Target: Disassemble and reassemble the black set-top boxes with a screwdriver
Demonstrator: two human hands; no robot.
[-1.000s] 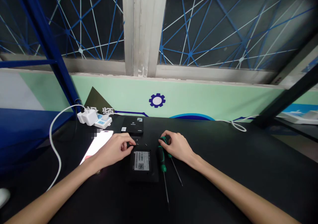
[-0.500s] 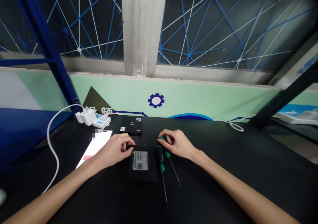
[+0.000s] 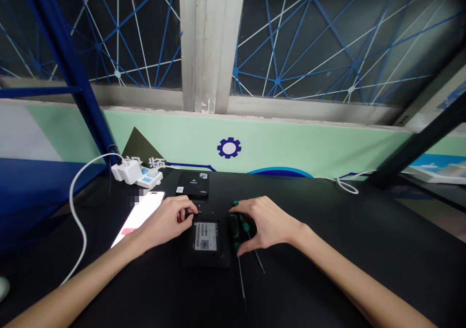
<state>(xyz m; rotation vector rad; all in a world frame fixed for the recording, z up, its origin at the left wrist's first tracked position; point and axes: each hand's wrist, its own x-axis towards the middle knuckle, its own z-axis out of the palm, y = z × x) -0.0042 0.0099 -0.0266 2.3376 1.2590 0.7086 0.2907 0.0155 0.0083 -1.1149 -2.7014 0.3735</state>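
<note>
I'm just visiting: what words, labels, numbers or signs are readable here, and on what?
"视频": white characters on the wall, the first partly covered.
Wordless gear sign: same wall.
Label with square code, on the front black device: too small to read.
Print and stickers on the black box behind: too small.
Phone screen: washed out, nothing readable.

Screwdrivers (image 3: 234,225) partly hidden, phone (image 3: 144,213) partly covered

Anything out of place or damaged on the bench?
No damage shows. Only the tiny metal pieces, probably screws, stand out: they lie loose and scattered on the black table, just beyond the labelled black device.
</note>
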